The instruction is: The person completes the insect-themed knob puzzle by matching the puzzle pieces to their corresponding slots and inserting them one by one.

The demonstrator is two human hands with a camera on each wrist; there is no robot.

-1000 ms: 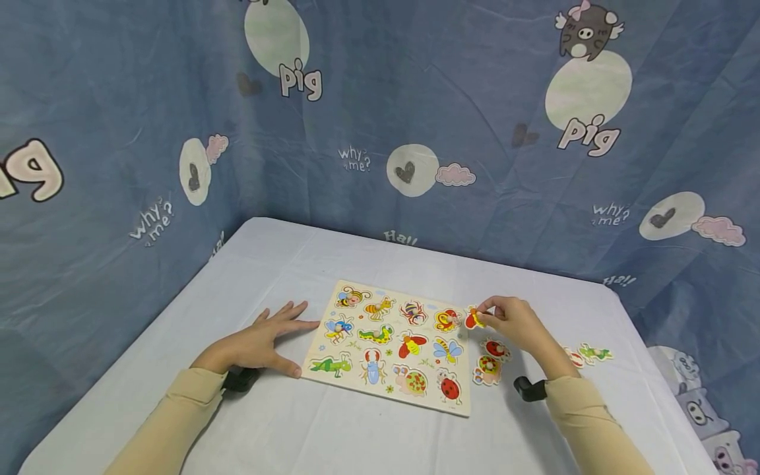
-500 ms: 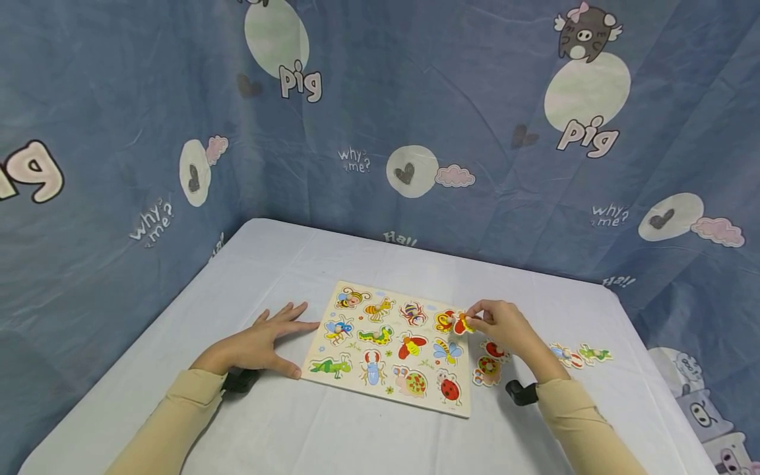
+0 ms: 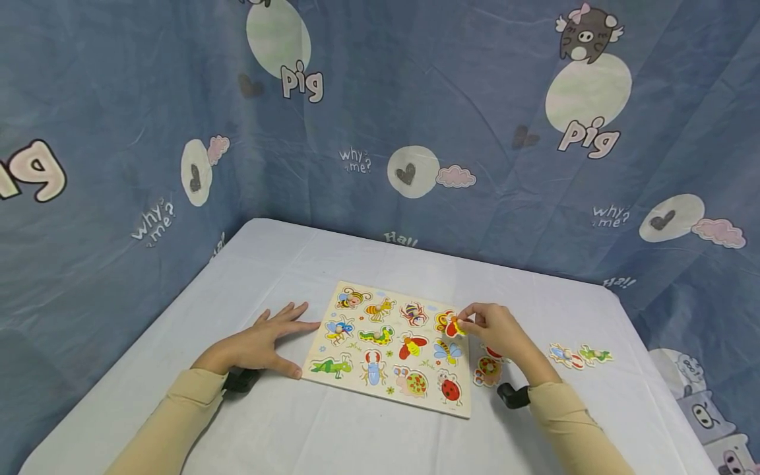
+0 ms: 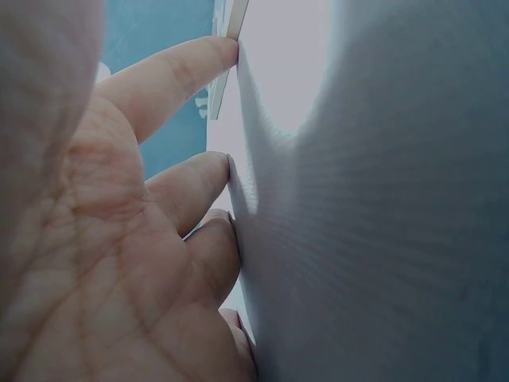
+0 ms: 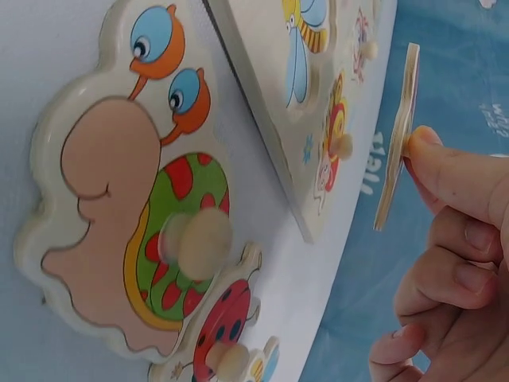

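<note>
A wooden insect puzzle board (image 3: 356, 386) lies on the table. My left hand (image 3: 261, 343) is spread flat at its left edge, thumb and index fingertip right at the side; in the left wrist view the index finger (image 4: 179, 76) meets the board's edge. My right hand (image 3: 493, 330) pinches a red-and-yellow winged-bug puzzle piece (image 3: 454, 327) above the board's right side, overlapping the butterfly piece (image 3: 441, 321). The right wrist view shows the held piece (image 5: 396, 151) edge-on, raised over the board. Its knob is hidden by the fingers.
Right of the board lie a snail piece (image 3: 488, 371) and a ladybug piece (image 3: 492, 353), the latter partly behind the right hand. Farther right are a stag beetle piece (image 3: 561, 355) and a grasshopper piece (image 3: 596, 355). Blue curtains (image 3: 505, 218) hang behind the white table (image 3: 368, 442).
My right hand has moved left with the winged-bug piece, from beside the board to over its right side. The stag beetle piece has come into full view. My left hand has stayed put.
</note>
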